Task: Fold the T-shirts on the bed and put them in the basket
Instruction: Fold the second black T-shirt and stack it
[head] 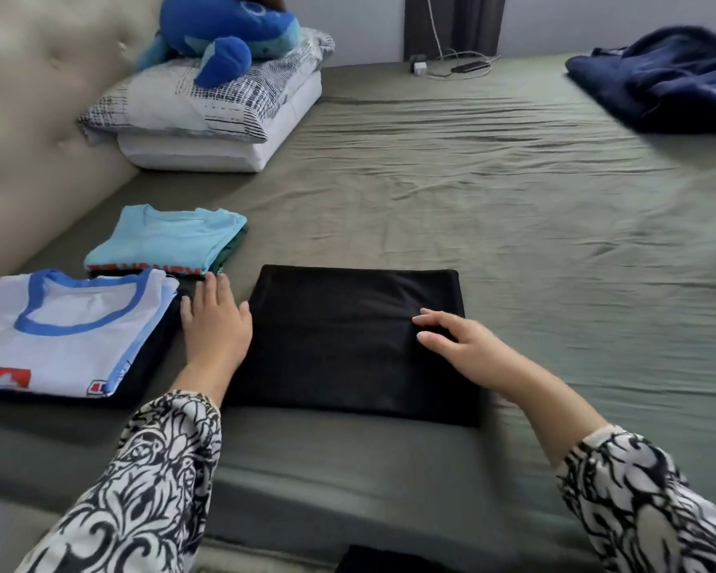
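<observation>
A folded black T-shirt [348,341] lies flat on the green bed [492,208] near its front edge. My right hand [459,343] rests on the shirt's right part with fingers spread and fingertips touching the cloth. My left hand [216,324] lies flat with straight fingers at the shirt's left edge. To the left sits a folded white T-shirt with a blue collar [67,337] on top of a dark garment. Behind it is a folded light-blue T-shirt [166,241] on a small stack. No basket is in view.
A stack of pillows [207,113] with a blue plush toy [228,35] sits at the back left by the padded headboard [30,117]. A dark navy garment [670,80] lies at the back right. Chargers and cables [451,68] lie at the bed's far edge.
</observation>
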